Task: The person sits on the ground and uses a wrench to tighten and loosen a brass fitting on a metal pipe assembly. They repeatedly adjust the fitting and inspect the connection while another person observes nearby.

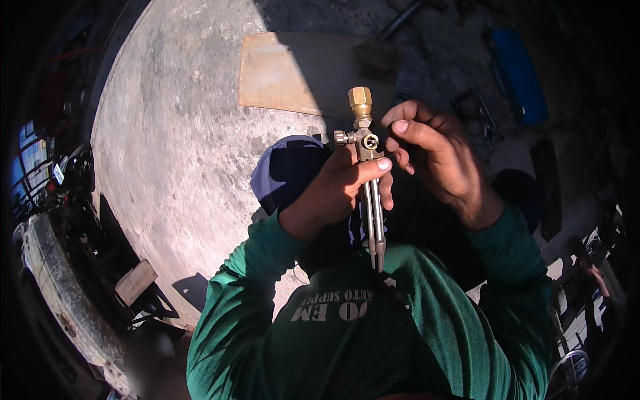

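Observation:
My left hand (328, 189) is wrapped round a gas torch (369, 145), its thumb lying across the front just below the brass body. The torch stands upright in the picture, with a brass hex nut (360, 101) on top and a small knurled knob (341, 138) on its left side. A round brass port faces up at the middle of the body. Slim metal tubes (375, 213) run down from it towards my chest. Just right of the torch, my right hand (441, 155) has its thumb and forefinger drawn together, apart from the body. Whatever lies between those fingertips is hidden.
A tan flat sheet (280, 73) lies on the concrete floor (180, 133), partly in shadow. At the far right is a blue case (519, 77), with dark tools near it. A wooden block (136, 283) and a worn curved metal piece (63, 293) are at the left.

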Demonstrator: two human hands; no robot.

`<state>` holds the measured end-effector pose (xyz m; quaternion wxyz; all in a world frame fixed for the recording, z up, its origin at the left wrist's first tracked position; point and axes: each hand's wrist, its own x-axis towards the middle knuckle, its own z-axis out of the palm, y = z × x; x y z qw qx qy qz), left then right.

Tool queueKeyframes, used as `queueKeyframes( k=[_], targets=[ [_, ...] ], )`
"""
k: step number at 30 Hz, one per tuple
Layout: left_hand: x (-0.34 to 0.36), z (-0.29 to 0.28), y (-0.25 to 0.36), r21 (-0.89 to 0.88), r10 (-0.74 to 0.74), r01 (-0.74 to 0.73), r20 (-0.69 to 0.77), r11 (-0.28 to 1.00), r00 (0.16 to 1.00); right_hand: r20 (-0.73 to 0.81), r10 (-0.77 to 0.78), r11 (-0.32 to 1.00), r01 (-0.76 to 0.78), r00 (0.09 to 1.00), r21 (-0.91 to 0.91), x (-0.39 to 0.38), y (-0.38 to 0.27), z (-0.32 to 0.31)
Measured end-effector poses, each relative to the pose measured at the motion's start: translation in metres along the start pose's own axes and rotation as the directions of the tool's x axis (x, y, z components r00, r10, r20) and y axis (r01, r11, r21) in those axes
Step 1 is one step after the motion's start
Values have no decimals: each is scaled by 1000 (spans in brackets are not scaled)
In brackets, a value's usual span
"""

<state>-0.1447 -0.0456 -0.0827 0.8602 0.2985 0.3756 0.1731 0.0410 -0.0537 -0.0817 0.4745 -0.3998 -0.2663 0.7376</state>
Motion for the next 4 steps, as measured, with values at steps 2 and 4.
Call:
queueKeyframes(
  k=[2,4],
  targets=[
    [3,-3,-3,-18,-24,25,22,1000,999,-18,17,1000,-17,1000,0,-1,-3,-1],
    [4,-3,-4,-13,-40,40,32,999,999,-30,28,1000,-27,999,12,-2,-4,-2]
  ],
)
